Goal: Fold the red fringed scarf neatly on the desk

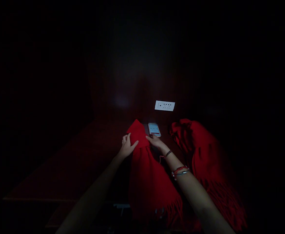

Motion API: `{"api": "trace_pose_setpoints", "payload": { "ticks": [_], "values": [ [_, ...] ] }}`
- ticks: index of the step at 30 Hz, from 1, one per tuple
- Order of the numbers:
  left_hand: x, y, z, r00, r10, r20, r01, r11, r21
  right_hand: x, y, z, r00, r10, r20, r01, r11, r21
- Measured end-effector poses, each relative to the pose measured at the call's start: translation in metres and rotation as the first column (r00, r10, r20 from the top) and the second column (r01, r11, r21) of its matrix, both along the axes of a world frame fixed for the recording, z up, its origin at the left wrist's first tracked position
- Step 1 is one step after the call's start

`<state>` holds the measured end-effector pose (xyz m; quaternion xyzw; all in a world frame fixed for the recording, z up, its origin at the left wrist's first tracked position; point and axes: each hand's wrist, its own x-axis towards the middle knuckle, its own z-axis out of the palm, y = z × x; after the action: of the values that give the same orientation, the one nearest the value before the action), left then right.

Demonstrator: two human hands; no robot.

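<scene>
A red scarf [148, 182] with a fringed end hangs over the front edge of a dark table. Its upper part is folded or wrapped into a band with a pointed top. My left hand [128, 146] grips the band's left side, thumb in front and fingers partly behind the cloth. On the right side of the same band, my right hand [155, 141] holds the fabric near its edge; some fingers are hidden. Bracelets circle my right wrist and forearm. Just beyond my right hand lies a phone [154, 129] with a lit screen.
A second red fringed cloth [205, 149] lies bunched at the right, its fringe trailing toward me. A white socket panel [164, 105] is set in the dark back wall. The dark red table [66, 162] has a front edge at lower left. Deep shadow hides the surroundings.
</scene>
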<state>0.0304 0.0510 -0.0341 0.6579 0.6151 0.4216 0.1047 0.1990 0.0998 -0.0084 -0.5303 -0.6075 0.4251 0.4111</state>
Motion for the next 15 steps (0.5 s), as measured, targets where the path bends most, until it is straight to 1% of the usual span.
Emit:
{"api": "trace_pose_setpoints", "payload": {
  "ticks": [2,4,6,9,12,14,15],
  "values": [
    [0.004,0.003,-0.008,0.999,-0.049,-0.003,0.048,0.989,-0.143,-0.009,0.003,-0.010,0.977,-0.109,-0.185,0.092,0.991,-0.101],
    [0.008,0.004,-0.012,0.994,-0.111,0.015,0.112,0.973,-0.202,-0.016,0.001,-0.018,0.951,-0.149,-0.271,0.110,0.982,-0.153],
    [0.010,0.002,-0.012,0.987,-0.158,0.033,0.162,0.969,-0.187,-0.019,-0.003,-0.022,0.914,-0.173,-0.367,0.109,0.976,-0.188],
    [0.015,-0.005,-0.006,0.975,-0.213,0.058,0.219,0.967,-0.132,-0.022,-0.009,-0.021,0.845,-0.196,-0.497,0.096,0.971,-0.220],
    [0.020,-0.013,0.000,0.975,-0.217,0.044,0.221,0.962,-0.160,-0.023,-0.010,-0.018,0.785,-0.176,-0.594,0.016,0.964,-0.265],
    [0.021,-0.018,0.002,0.977,-0.215,-0.006,0.210,0.960,-0.185,-0.019,-0.008,-0.017,0.770,-0.129,-0.624,-0.072,0.955,-0.286],
    [0.021,-0.019,0.002,0.978,-0.204,-0.040,0.193,0.962,-0.193,-0.014,-0.007,-0.018,0.778,-0.085,-0.623,-0.125,0.950,-0.286]
  ]
}}
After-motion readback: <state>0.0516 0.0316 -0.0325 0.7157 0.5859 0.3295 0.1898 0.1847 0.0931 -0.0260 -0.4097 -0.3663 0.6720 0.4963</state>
